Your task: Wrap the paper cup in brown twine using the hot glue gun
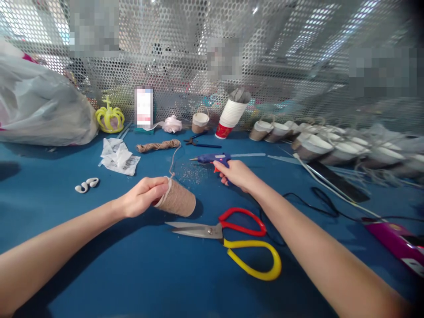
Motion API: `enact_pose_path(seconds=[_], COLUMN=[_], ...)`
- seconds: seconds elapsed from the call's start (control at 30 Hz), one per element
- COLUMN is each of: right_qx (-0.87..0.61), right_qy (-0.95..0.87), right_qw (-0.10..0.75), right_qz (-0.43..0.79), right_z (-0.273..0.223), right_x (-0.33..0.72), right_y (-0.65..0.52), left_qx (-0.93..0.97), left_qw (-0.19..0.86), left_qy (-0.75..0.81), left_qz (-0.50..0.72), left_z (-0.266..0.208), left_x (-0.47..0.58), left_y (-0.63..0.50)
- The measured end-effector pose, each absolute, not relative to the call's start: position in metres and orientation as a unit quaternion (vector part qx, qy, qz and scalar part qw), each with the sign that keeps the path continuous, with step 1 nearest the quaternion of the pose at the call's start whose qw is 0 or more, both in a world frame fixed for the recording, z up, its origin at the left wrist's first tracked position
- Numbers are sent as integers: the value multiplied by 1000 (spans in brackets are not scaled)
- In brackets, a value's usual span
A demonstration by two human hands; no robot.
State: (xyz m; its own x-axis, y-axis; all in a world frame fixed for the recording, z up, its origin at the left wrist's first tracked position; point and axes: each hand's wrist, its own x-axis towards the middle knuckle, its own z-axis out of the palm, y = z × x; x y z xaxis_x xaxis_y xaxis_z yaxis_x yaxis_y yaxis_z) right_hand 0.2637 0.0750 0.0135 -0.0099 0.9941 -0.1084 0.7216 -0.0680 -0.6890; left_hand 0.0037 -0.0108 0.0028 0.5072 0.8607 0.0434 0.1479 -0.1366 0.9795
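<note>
We have the twine-wrapped cup (181,199) tipped on its side, just below the middle of the desk (126,274). Its long axis slopes gently, the mouth facing about nine o'clock and the base pointing between three and four. Our left hand (145,196) is clamped on the rim, covering much of the mouth, so we cannot tell what is inside. Our right hand (233,173) is closed around the glue gun (212,158), at between one and two o'clock from the cup; its nozzle points to nine, and a glue stick (248,155) juts from its back toward three.

At one o'clock stand nested paper cups (233,112), leaning, with something grey at the top. A small bucket (200,123) sits near twelve, and crowded brown-and-white pots (261,129) spread around two. At ten, a plastic bag (43,101) bulges, contents unclear.
</note>
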Motion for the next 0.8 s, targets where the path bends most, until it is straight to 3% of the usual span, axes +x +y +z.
enact_pose_path(seconds=[0.23, 0.33, 0.43, 0.53, 0.67, 0.8], right_qx=[-661, -623, -512, -471, -427, -389], right_qy=[-693, -727, -747, -705, -620, -574], right_qw=[221, 216, 175, 174, 253, 345], right_qz=[184, 191, 387, 501, 607, 633], right_z=[29, 42, 46, 44, 38, 41], right_x=[253, 230, 202, 182, 171, 173], right_y=[72, 56, 40, 32, 33, 31], left_qx=[694, 700, 706, 716, 731, 733], left_qw=[521, 518, 517, 505, 492, 488], left_qy=[383, 381, 374, 367, 361, 360], left_qz=[318, 311, 307, 311, 307, 308], left_z=[2, 2, 3, 5, 7, 7], left_x=[2, 2, 3, 3, 4, 4], left_y=[-11, -11, -11, -12, -13, -13])
